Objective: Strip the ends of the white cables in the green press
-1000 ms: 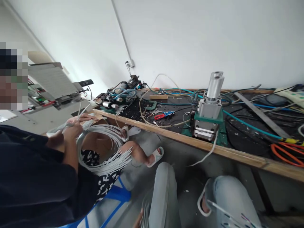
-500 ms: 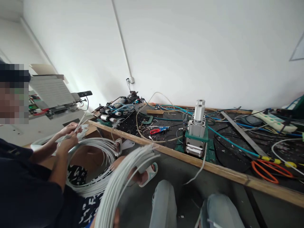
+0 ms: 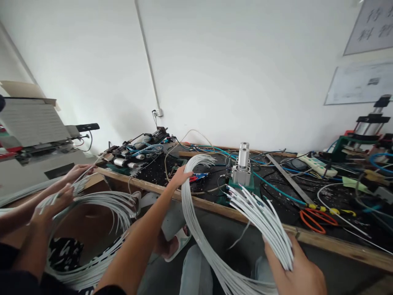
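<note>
My left hand [image 3: 180,177], with the arm stretched forward, is closed around one end of a bundle of white cables [image 3: 196,221] above the bench's front edge. The bundle hangs in a deep U over my knees. Its other end rises to my right hand [image 3: 296,266], which is wrapped round the cables with their cut tips fanned toward the bench. Close behind those tips stands a silver pneumatic press [image 3: 242,172] on a green base. Red-handled pliers [image 3: 195,178] lie on the bench, partly hidden by my left hand and the cables.
To my left, a co-worker's hands [image 3: 66,194] handle white cables above a large coil [image 3: 98,196]. A wooden rim [image 3: 211,205] edges the black bench. On it lie a metal ruler [image 3: 288,178], orange cord [image 3: 317,221], hoses and a power strip [image 3: 319,164]. Another press [image 3: 365,127] stands right.
The view has turned right. My left hand and the bundle have come up and forward over the bench edge. My right hand has come into view gripping the bundle's other end.
</note>
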The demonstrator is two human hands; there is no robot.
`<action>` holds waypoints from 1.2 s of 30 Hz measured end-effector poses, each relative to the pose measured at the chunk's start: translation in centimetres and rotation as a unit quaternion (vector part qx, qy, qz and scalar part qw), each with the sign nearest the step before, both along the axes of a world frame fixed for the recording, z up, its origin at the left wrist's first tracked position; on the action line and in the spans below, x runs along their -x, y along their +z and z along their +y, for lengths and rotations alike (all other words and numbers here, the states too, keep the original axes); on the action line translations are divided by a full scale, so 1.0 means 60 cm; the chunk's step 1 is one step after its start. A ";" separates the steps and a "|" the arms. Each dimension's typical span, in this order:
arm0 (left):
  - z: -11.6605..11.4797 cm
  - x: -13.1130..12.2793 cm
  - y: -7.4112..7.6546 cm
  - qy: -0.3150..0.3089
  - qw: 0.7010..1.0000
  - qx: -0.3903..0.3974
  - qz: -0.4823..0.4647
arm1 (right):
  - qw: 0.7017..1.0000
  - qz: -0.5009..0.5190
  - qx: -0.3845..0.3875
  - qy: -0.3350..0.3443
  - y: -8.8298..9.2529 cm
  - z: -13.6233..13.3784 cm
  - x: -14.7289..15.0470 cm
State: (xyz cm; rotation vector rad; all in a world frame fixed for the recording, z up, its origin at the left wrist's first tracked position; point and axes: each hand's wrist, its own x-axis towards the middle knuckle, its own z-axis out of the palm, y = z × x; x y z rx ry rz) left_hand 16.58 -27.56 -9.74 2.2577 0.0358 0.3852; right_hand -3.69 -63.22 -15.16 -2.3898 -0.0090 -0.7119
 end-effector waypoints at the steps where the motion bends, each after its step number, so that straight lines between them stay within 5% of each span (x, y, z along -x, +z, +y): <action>1: -0.006 -0.019 -0.002 0.008 1.000 -0.025 0.013 | 1.000 -0.005 0.003 0.001 0.000 0.006 -0.013; 5: -0.026 -0.026 -0.024 0.074 0.992 -0.094 0.033 | 0.999 -0.007 0.013 -0.035 0.018 0.021 -0.038; 11: -0.049 0.089 -0.073 0.219 0.964 -0.151 0.002 | 0.996 0.033 -0.006 -0.087 0.032 0.017 -0.058; 16: -0.061 0.112 -0.092 0.188 0.956 -0.203 0.094 | 0.992 0.039 -0.056 -0.105 0.039 0.013 -0.058; 19: -0.053 0.091 -0.075 0.166 0.956 -0.214 0.112 | 0.992 0.033 -0.067 -0.105 0.053 0.012 -0.055; 23: -0.045 0.026 -0.019 0.148 0.967 -0.185 0.092 | 0.992 0.014 -0.092 -0.088 0.076 0.024 -0.066; 26: -0.055 -0.038 0.025 0.135 0.981 -0.113 0.080 | 0.991 -0.026 -0.098 -0.082 0.099 0.048 -0.092; 29: -0.072 -0.042 0.031 0.141 0.989 0.003 0.041 | 0.988 -0.076 -0.094 -0.091 0.117 0.068 -0.123; 32: -0.100 0.064 -0.032 0.172 0.974 0.144 -0.025 | 0.983 -0.103 -0.113 -0.105 0.124 0.069 -0.145; 36: -0.178 0.263 -0.197 0.199 0.910 0.357 -0.076 | 0.977 -0.118 -0.139 -0.107 0.118 0.057 -0.156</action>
